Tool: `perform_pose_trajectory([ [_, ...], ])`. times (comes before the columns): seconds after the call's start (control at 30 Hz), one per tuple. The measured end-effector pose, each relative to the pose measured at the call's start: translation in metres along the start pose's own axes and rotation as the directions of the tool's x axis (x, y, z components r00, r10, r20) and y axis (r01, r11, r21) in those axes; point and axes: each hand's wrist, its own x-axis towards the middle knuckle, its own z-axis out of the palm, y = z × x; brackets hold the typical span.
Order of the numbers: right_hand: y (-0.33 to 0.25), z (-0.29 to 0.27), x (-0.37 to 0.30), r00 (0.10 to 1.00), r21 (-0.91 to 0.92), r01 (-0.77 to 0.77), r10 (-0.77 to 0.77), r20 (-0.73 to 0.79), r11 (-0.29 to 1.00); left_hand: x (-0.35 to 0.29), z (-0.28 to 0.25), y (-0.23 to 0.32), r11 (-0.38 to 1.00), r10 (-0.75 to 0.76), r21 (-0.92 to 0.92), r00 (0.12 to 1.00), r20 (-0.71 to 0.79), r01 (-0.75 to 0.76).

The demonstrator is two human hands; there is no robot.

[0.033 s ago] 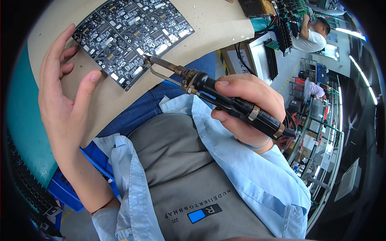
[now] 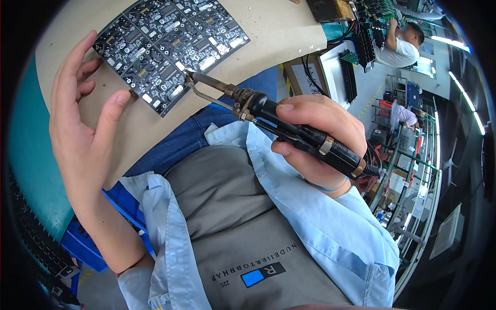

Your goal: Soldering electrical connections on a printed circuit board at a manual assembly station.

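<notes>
A dark panel of joined circuit boards [image 2: 170, 44], dotted with white and silver parts, lies on the tan work surface. Along its left edge is my left hand [image 2: 80, 111], fingers apart and thumb held out. Its index fingertip is close to the panel's left corner; whether it touches I cannot tell. My right hand [image 2: 330, 126] is wrapped round the black handle of a soldering iron [image 2: 263, 106], which has a thin metal feed tube fixed beside its barrel. The iron's tip meets the panel near its lower right edge, and the tube's end comes close to that same spot.
Tan board [image 2: 279, 26] covers part of the teal tabletop [image 2: 31, 139]. A cardboard box [image 2: 302, 77] and a white tray [image 2: 333, 72] with a black rack stand to the right. Blue bins [image 2: 85, 245] sit below left. A co-worker [image 2: 400, 49] works at the far right.
</notes>
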Motion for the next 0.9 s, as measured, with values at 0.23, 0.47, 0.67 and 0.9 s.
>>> perform_pose_trajectory([
  [0.23,-0.0008,0.0006,0.0015,1.000,0.012,-0.009,0.009,0.001,1.000,-0.0007,-0.0015,-0.0015,1.000,-0.001,0.024,1.000,0.003,0.001],
  [0.47,-0.0019,0.0002,0.0017,1.000,0.010,-0.018,0.018,0.006,1.000,-0.0009,-0.0007,-0.0006,1.000,0.000,0.016,1.000,-0.002,0.000],
  [0.67,-0.0014,-0.0022,-0.0001,1.000,-0.007,-0.029,0.029,0.005,1.000,-0.0001,-0.0003,0.0001,1.000,0.001,0.013,1.000,-0.001,-0.001],
  [0.9,-0.0001,-0.0013,-0.0005,1.000,-0.007,-0.021,0.021,0.010,1.000,-0.0005,-0.0004,-0.0006,1.000,0.004,0.004,1.000,-0.004,-0.004],
])
